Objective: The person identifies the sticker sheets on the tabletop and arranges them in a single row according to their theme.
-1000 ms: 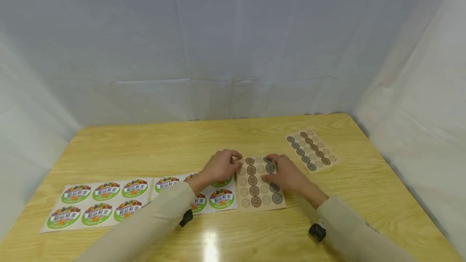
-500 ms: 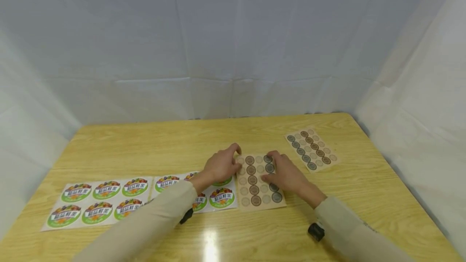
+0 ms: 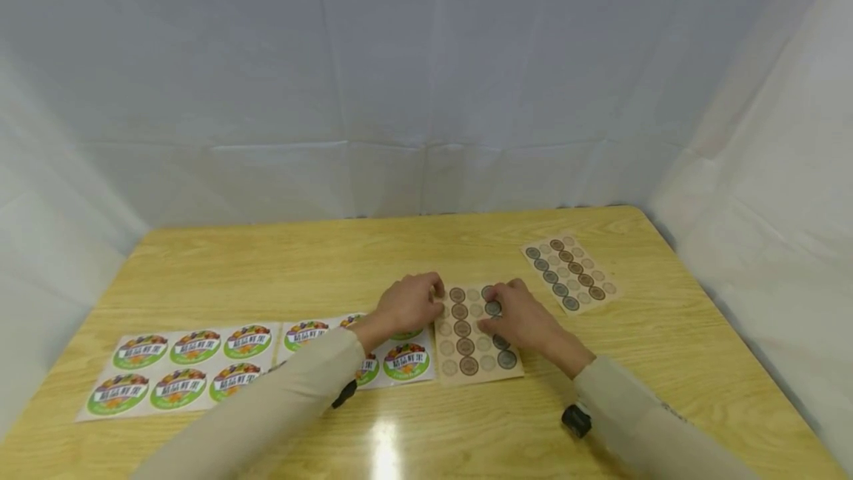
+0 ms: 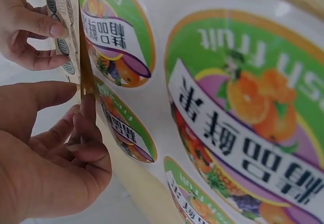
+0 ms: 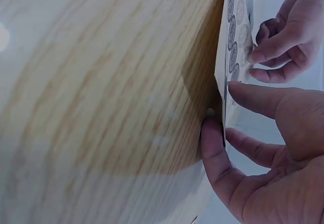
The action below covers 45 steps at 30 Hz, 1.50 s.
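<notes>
A kraft-paper sheet of round stickers (image 3: 476,350), in brown, grey and pale columns, lies mid-table in the head view. My left hand (image 3: 408,304) pinches its far left edge between thumb and fingers, as the left wrist view shows. At the right edge, my right hand (image 3: 529,321) has its thumb on top, while a finger (image 5: 215,148) reaches beneath the paper. That edge is slightly raised off the wood in the right wrist view. Left of the kraft sheet lies a white sheet of fruit stickers (image 3: 406,363), partly hidden by my left hand and sleeve.
A second white sheet of fruit stickers (image 3: 193,369) continues to the left, adjoining the first. Another kraft sticker sheet (image 3: 571,272) lies tilted at the back right of the wooden table (image 3: 286,265). Pale cloth (image 3: 400,80) hangs behind and at both sides.
The kraft sheet stays in nearly the same place. My fingers shift only slightly along its far edges, the left ones lifting and coming down again.
</notes>
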### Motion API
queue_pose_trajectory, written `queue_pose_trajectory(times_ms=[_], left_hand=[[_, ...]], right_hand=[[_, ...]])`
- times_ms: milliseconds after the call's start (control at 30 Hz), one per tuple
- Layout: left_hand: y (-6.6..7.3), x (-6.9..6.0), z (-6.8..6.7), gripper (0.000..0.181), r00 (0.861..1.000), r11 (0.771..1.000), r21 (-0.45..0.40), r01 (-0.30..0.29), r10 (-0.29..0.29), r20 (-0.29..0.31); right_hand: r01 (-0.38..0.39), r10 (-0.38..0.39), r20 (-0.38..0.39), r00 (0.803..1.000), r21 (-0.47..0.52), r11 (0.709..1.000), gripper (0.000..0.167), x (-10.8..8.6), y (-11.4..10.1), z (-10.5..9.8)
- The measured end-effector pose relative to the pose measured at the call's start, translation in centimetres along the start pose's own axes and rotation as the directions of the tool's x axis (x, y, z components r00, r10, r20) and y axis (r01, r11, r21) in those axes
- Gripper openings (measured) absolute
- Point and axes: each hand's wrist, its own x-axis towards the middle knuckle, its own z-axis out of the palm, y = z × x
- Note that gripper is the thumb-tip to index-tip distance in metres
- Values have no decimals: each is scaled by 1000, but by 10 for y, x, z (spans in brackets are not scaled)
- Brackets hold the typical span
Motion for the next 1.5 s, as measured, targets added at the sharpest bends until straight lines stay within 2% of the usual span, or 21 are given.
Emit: queue_pose_trajectory(times_ms=[300,467,733,1033,1233,1367,1500], left_hand=[[2,-2,-2,21,999,998,53,13,-15,42],[2,-1,-2,23,999,995,98,11,-16,50],[3,-1,-3,27,1000,980,197,-3,-1,18],[6,-4,-1,33,1000,961,275,-22,24,-3],[6,-10,-1,32,999,953,301,-26,35,-22],[7,-12,-3,29,998,965,262,-21,37,-57],[9,-14,-7,32,994,979,202,-33,54,-98]], right_hand=[[11,-11,8,1000,2,1000,38,-3,-5,-2],[25,-25,-6,1000,-32,999,38,-4,-7,-1],[31,-36,-30,999,-149,988,50,-7,-8,-3],[41,-49,-35,998,-191,981,53,-9,-4,-3],[76,-79,-13,997,-150,986,49,-9,-3,-4],[112,-111,15,994,-99,989,44,-8,2,-8],[141,-141,29,990,-5,990,38,-5,12,-15]])
